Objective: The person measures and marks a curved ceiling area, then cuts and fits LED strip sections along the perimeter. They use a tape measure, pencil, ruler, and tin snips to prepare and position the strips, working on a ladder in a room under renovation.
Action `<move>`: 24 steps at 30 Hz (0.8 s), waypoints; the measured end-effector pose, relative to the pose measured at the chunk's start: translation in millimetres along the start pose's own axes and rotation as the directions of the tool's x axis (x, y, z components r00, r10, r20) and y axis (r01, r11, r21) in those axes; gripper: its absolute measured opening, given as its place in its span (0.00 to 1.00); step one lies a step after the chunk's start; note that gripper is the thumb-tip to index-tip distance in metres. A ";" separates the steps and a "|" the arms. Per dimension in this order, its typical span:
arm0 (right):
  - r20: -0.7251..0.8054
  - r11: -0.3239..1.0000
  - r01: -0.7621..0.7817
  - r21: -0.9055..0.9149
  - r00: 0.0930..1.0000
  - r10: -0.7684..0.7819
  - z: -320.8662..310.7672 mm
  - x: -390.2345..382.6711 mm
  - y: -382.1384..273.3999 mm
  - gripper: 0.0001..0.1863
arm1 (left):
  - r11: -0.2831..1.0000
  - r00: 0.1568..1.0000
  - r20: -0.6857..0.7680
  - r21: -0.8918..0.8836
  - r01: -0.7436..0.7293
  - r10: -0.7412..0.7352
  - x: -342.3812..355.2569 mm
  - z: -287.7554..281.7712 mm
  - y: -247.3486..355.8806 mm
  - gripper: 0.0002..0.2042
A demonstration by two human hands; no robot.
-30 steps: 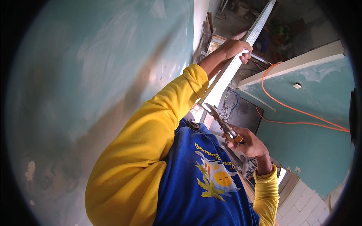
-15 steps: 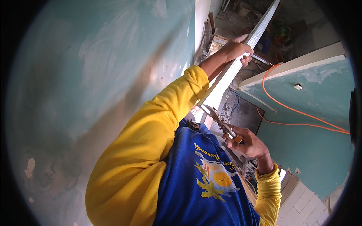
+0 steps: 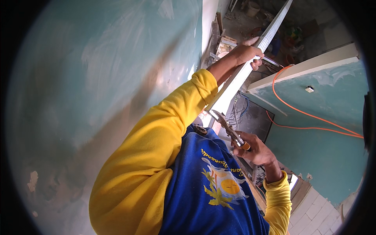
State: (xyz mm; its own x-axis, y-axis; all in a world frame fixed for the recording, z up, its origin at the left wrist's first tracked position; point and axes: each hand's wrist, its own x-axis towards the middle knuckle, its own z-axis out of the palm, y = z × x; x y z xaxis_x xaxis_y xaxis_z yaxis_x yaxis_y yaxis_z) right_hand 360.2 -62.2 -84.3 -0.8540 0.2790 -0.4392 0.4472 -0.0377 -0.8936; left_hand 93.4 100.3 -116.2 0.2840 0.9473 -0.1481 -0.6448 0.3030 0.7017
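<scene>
A long, pale metal channel point(image 3: 234, 85) slants from near my waist up to the far upper right. My left hand point(image 3: 247, 54) is wrapped around it partway along, thumb on top and fingertips curling over the near side. In my right hand point(image 3: 256, 149) is a pair of tin snips point(image 3: 228, 127), gripped by handles with orange ends. The jaws of the snips meet the corner of the channel's near end; whether they bite into the metal cannot be made out. My palm partly hides the handles.
A green-blue plastered wall point(image 3: 98, 70) rises close on my left. Across the lower wall at right point(image 3: 321, 102) hangs an orange cable point(image 3: 301, 111). Dark cords point(image 3: 244, 107) lie on the floor below. Timber pieces point(image 3: 215, 39) and a bucket point(image 3: 253, 8) stand farther off.
The right hand and the snips have shifted very slightly, with the jaws still at the channel's near end. My left hand keeps its hold in nearly the same place.
</scene>
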 end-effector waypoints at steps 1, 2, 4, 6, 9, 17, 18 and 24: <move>0.001 1.000 -0.001 -0.001 1.000 0.001 0.8 0.7 2.8 0.21 | 1.000 1.000 0.013 0.002 0.003 -0.003 0.4 0.1 0.2 0.40; 0.001 1.000 -0.002 -0.002 1.000 0.002 1.1 1.1 3.8 0.20 | 1.000 1.000 0.028 0.003 0.006 -0.007 1.8 -0.2 0.1 0.40; -0.050 0.999 0.004 -0.039 0.999 -0.006 3.6 2.1 -2.8 0.20 | 1.000 0.999 0.036 -0.005 0.009 -0.009 4.1 -0.1 -1.7 0.39; -0.100 0.996 -0.001 -0.090 0.995 -0.008 6.8 2.8 -5.7 0.20 | 1.000 0.999 0.048 -0.013 0.010 -0.010 4.7 -0.5 -2.6 0.39; -0.153 0.983 -0.013 -0.181 0.988 -0.016 7.8 2.4 -5.3 0.20 | 1.000 0.999 0.048 -0.023 0.010 -0.009 4.8 1.2 -0.7 0.38; -0.117 0.988 0.053 -0.148 0.991 -0.071 5.4 4.6 -2.7 0.18 | 1.000 0.999 0.030 0.009 0.009 -0.010 9.9 -1.7 -0.8 0.40; -0.107 0.990 0.058 -0.131 0.992 -0.073 5.4 4.9 -1.8 0.17 | 1.000 1.000 0.021 0.004 0.012 -0.012 10.9 -0.6 -0.6 0.40; -0.075 0.995 0.046 -0.083 0.996 -0.053 6.2 3.5 -10.5 0.17 | 1.000 0.998 -0.068 0.009 0.005 -0.005 4.1 11.9 -7.6 0.35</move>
State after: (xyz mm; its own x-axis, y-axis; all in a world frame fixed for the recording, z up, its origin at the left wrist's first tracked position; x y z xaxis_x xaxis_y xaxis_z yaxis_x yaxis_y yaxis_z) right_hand 350.8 -66.8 -77.0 -0.8540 0.3518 -0.3833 0.4276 0.0549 -0.9023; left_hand 107.9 100.6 -113.9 0.2379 0.9508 -0.1985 -0.6366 0.3070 0.7075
